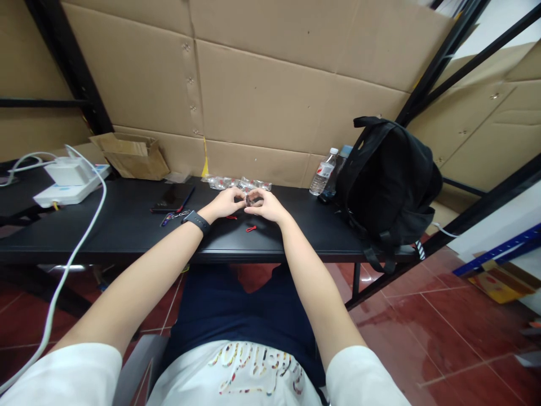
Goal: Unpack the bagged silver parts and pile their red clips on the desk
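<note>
Above the front half of the black table, my left hand [229,203] and my right hand [267,205] meet, fingertips pinched around a small dark, shiny object [248,201]. Fingers cover most of it, and its kind cannot be made out. A small red looped piece [251,228] lies on the table just below my right hand. Another red piece [231,217] is partly tucked under my left hand. Behind both hands is a row of clear plastic packets [224,182] with small contents.
On the left are a phone [172,198], a keychain [175,216], a brown paper bag [133,158] and a white power strip [70,189] with a trailing cable. A water bottle [323,173] and black backpack [389,180] stand right. Cardboard [262,101] walls the back.
</note>
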The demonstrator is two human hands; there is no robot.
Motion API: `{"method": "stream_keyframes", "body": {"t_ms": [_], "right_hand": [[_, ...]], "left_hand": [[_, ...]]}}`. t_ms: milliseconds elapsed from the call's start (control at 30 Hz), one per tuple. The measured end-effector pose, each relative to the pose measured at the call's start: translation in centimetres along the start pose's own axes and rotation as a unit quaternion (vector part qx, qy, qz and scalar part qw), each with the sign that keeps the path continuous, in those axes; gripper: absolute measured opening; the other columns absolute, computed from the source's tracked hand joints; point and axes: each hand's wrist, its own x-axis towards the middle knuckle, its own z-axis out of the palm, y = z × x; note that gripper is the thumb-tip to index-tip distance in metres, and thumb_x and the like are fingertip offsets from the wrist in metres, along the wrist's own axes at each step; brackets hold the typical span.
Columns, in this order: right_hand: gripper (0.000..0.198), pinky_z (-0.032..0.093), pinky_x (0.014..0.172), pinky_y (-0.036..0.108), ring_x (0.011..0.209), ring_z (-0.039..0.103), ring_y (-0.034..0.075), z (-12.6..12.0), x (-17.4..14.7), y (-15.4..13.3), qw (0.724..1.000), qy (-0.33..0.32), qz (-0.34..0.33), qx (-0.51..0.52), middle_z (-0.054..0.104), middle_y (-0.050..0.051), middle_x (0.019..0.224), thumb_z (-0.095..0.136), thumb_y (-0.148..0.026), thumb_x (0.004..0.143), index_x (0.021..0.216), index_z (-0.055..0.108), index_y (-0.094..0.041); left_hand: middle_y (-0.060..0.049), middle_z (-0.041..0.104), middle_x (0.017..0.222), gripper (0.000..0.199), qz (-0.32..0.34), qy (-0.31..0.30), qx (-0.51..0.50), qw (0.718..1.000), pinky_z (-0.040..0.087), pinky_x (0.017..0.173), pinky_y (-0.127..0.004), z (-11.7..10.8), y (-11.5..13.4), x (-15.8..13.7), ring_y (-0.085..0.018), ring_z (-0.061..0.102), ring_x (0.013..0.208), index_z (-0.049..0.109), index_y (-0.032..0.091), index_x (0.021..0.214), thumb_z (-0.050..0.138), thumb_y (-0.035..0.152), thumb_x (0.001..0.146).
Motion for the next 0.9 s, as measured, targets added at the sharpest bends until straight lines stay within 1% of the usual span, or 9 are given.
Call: {"method": "stream_keyframes", "body": {"t_ms": [200, 367, 467, 500, 567, 633, 700, 800, 900], "right_hand": [[0.054, 0.062, 0.079, 0.033, 0.079, 0.073, 0.016, 0.0, 0.0, 0.24, 1.0, -0.012, 0.004, -0.007, 0.069, 0.005, 0.109, 0.09, -0.024, 0.066, 0.11, 0.061, -0.018], [0.054, 0.062, 0.082, 0.034, 0.078, 0.073, 0.015, 0.08, 0.11, 0.53, 1.0, -0.007, 0.001, 0.008, 0.07, 0.006, 0.111, 0.091, -0.025, 0.066, 0.111, 0.061, -0.018], [0.054, 0.062, 0.084, 0.033, 0.079, 0.073, 0.014, 0.3, 0.25, 0.62, 1.0, 0.007, -0.011, 0.021, 0.07, 0.006, 0.112, 0.09, -0.026, 0.066, 0.111, 0.062, -0.018], [0.054, 0.062, 0.082, 0.032, 0.08, 0.073, 0.014, 0.39, 0.29, 0.6, 0.999, 0.014, -0.012, 0.029, 0.07, 0.006, 0.112, 0.09, -0.027, 0.066, 0.111, 0.062, -0.018], [0.055, 0.062, 0.073, 0.028, 0.08, 0.073, 0.015, 0.54, 0.31, 0.47, 0.999, 0.024, -0.008, 0.045, 0.069, 0.007, 0.114, 0.09, -0.028, 0.065, 0.112, 0.061, -0.018], [0.056, 0.059, 0.062, 0.024, 0.079, 0.074, 0.017, 0.64, 0.28, 0.25, 0.998, 0.028, -0.001, 0.057, 0.069, 0.008, 0.116, 0.089, -0.029, 0.065, 0.112, 0.061, -0.018], [0.055, 0.056, 0.055, 0.022, 0.078, 0.074, 0.018, 0.67, 0.22, 0.0, 0.998, 0.029, 0.002, 0.062, 0.069, 0.009, 0.115, 0.089, -0.028, 0.065, 0.112, 0.061, -0.018], [0.054, 0.056, 0.056, 0.022, 0.079, 0.074, 0.018, 0.64, 0.18, -0.21, 0.997, 0.035, 0.003, 0.063, 0.07, 0.008, 0.114, 0.088, -0.027, 0.065, 0.111, 0.062, -0.018], [0.053, 0.058, 0.06, 0.022, 0.079, 0.074, 0.016, 0.62, 0.28, -0.01, 0.998, 0.039, 0.0, 0.055, 0.071, 0.008, 0.114, 0.088, -0.026, 0.066, 0.112, 0.063, -0.019]], "left_hand": [[-0.004, 0.076, 0.085, 0.02, 0.012, -0.028, -0.001, 1.0, 0.053, 0.088, -0.035, -0.03, 0.27, -0.17, -0.025, 0.069, 0.086, 0.076, 0.021, 0.08, 0.068, 0.039, 0.078], [-0.005, 0.076, 0.088, 0.021, 0.009, -0.025, 0.016, 1.0, 0.053, 0.087, -0.036, -0.02, 0.3, -0.2, -0.026, 0.069, 0.087, 0.075, 0.02, 0.08, 0.067, 0.039, 0.079], [-0.007, 0.076, 0.092, 0.022, 0.004, -0.011, 0.04, 0.999, 0.052, 0.089, -0.037, 0.14, -0.03, -0.13, -0.026, 0.069, 0.09, 0.074, 0.019, 0.082, 0.064, 0.039, 0.08], [-0.007, 0.076, 0.093, 0.023, 0.001, -0.006, 0.043, 0.999, 0.052, 0.089, -0.037, 0.2, -0.18, -0.1, -0.026, 0.069, 0.09, 0.074, 0.018, 0.083, 0.063, 0.039, 0.081], [-0.008, 0.075, 0.094, 0.025, -0.002, 0.004, 0.041, 0.999, 0.052, 0.089, -0.037, 0.32, -0.46, -0.04, -0.025, 0.069, 0.09, 0.073, 0.018, 0.085, 0.063, 0.04, 0.081], [-0.008, 0.075, 0.095, 0.025, -0.004, 0.011, 0.033, 0.999, 0.052, 0.089, -0.037, 0.38, -0.61, 0.01, -0.025, 0.068, 0.091, 0.073, 0.017, 0.086, 0.063, 0.04, 0.082], [-0.008, 0.075, 0.095, 0.024, -0.004, 0.02, 0.026, 0.999, 0.052, 0.09, -0.038, 0.37, -0.58, 0.03, -0.025, 0.068, 0.092, 0.073, 0.018, 0.086, 0.064, 0.04, 0.081], [-0.007, 0.075, 0.095, 0.024, -0.005, 0.03, 0.016, 0.999, 0.051, 0.091, -0.038, 0.26, -0.28, 0.02, -0.025, 0.068, 0.093, 0.073, 0.018, 0.086, 0.065, 0.04, 0.082], [-0.007, 0.075, 0.094, 0.026, -0.02, 0.031, 0.008, 0.999, 0.051, 0.087, -0.036, 0.14, 0.07, -0.02, -0.025, 0.068, 0.091, 0.073, 0.017, 0.087, 0.064, 0.041, 0.082]]}}
